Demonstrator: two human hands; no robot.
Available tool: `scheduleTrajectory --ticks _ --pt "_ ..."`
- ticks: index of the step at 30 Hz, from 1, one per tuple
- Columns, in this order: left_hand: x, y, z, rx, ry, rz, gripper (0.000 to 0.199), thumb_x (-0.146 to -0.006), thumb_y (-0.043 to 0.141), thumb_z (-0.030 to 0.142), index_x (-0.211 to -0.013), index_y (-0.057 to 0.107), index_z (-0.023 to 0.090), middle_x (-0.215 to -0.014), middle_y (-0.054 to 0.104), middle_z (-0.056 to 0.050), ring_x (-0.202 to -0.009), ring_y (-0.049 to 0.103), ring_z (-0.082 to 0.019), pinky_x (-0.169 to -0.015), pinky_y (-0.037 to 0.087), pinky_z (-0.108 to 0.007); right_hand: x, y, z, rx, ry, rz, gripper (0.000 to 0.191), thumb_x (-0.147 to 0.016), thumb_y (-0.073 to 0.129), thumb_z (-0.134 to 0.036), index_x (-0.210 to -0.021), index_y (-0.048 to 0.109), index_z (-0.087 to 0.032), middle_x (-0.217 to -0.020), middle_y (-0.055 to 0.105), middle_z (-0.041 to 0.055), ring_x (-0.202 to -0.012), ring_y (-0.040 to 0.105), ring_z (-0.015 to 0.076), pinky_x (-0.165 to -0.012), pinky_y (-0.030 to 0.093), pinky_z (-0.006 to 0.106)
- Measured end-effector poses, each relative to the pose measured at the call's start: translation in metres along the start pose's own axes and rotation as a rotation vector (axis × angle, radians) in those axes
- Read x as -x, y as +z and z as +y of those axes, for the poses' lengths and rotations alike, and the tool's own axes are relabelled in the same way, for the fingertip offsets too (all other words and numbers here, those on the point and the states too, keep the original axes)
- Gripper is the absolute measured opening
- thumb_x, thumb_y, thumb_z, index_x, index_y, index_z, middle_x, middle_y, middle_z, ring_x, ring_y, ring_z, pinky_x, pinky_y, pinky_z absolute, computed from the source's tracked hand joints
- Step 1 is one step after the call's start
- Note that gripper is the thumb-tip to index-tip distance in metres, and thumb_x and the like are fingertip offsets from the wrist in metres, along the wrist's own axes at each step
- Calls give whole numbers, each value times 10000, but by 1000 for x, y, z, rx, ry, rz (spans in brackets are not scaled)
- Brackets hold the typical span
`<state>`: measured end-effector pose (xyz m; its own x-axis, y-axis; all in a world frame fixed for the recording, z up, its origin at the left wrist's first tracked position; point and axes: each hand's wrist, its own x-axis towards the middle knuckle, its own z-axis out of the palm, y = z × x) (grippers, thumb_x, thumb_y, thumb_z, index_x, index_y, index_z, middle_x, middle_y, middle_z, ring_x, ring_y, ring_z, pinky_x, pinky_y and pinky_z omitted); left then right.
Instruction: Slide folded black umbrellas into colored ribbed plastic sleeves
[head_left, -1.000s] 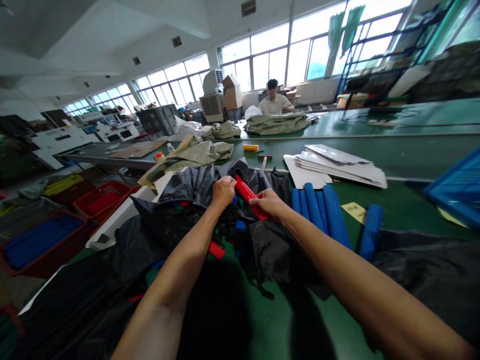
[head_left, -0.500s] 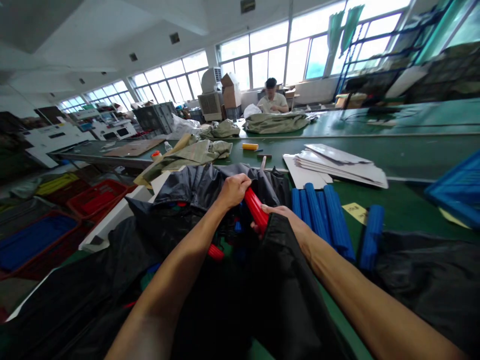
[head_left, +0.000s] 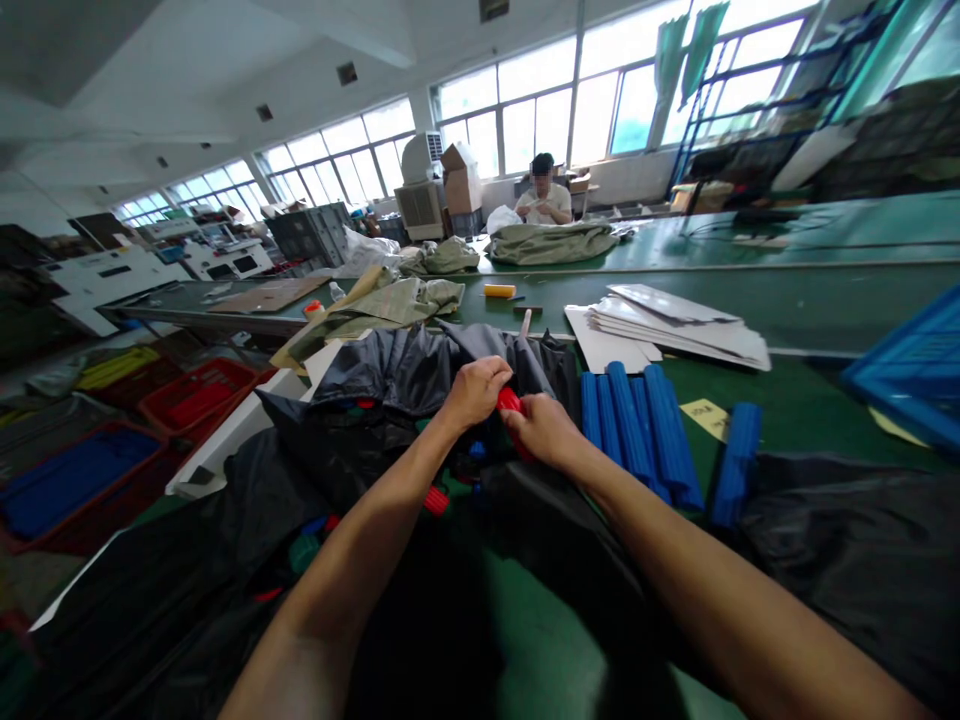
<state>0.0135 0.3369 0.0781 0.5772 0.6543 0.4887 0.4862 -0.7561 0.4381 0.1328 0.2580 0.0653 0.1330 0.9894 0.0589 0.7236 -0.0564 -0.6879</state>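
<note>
My right hand [head_left: 546, 430] is closed round a red ribbed roll [head_left: 510, 400], most of it hidden by the fingers. My left hand [head_left: 478, 390] pinches at the upper end of that roll; its fingertips are partly hidden. Dark grey and black fabric [head_left: 394, 370] lies bunched behind and beneath both hands. Below my left wrist, another red ribbed piece [head_left: 436, 500] pokes out of the black cloth. Small blue and green pieces show in the folds nearby. Several blue ribbed rolls [head_left: 626, 425] lie side by side to the right of my right hand.
A single blue roll [head_left: 735, 465] lies by a yellow paper [head_left: 706, 419] on the green table. White boards [head_left: 675, 325] are stacked behind. A blue crate [head_left: 915, 375] stands at right, red crates [head_left: 199, 395] at left. A person [head_left: 544, 195] sits across the table.
My right hand has come up over the red roll and covers more of it. The black fabric flap by my right hand has dropped, baring green tabletop. My left hand has shifted slightly right.
</note>
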Motion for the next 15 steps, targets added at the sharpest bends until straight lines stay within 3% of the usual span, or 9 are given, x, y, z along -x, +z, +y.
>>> scheduleTrajectory --ticks 4,6,9,11,13,15 --pt "-4 -2 -3 -45 -178 63 167 -856 467 175 -759 602 171 -739 619 -22 -710 553 -138 -696 404 -232 -34 6 -1 -126 15 -38 332 -810 557 -396 -797 675 -86 -662 638 52 -590 557 146 -532 365 238" --pt "-4 -3 -7 -33 -277 93 166 -857 476 189 -757 607 169 -698 612 -17 -666 546 -137 -661 394 -233 -26 15 8 -122 -32 1 413 -760 618 -442 -965 662 -87 -846 674 82 -722 596 172 -607 419 246" --pt "-1 -2 -10 9 -289 111 164 -857 490 204 -759 616 170 -689 619 -12 -666 556 -136 -655 390 -229 5 32 30 -37 -48 181 652 -689 697 -445 -1200 555 -66 -1157 600 185 -991 577 253 -777 442 308" --pt "0 0 -10 35 -290 125 164 -857 493 208 -767 624 169 -692 626 -12 -674 566 -136 -657 393 -226 25 38 42 -48 40 191 649 -737 646 -493 -1197 545 -46 -1088 624 198 -955 597 262 -772 440 326" --pt "0 1 -9 44 -301 133 161 -854 499 211 -775 631 168 -703 638 -15 -688 578 -140 -665 399 -227 38 41 48 -92 115 81 576 -772 581 -567 -1049 614 -63 -866 669 142 -790 624 239 -679 430 312" --pt "-1 1 -8 40 -314 132 157 -850 505 211 -779 637 166 -719 650 -21 -703 587 -144 -676 406 -230 43 44 49 -131 91 -41 539 -736 598 -612 -912 640 -105 -745 662 89 -691 612 214 -602 398 287"
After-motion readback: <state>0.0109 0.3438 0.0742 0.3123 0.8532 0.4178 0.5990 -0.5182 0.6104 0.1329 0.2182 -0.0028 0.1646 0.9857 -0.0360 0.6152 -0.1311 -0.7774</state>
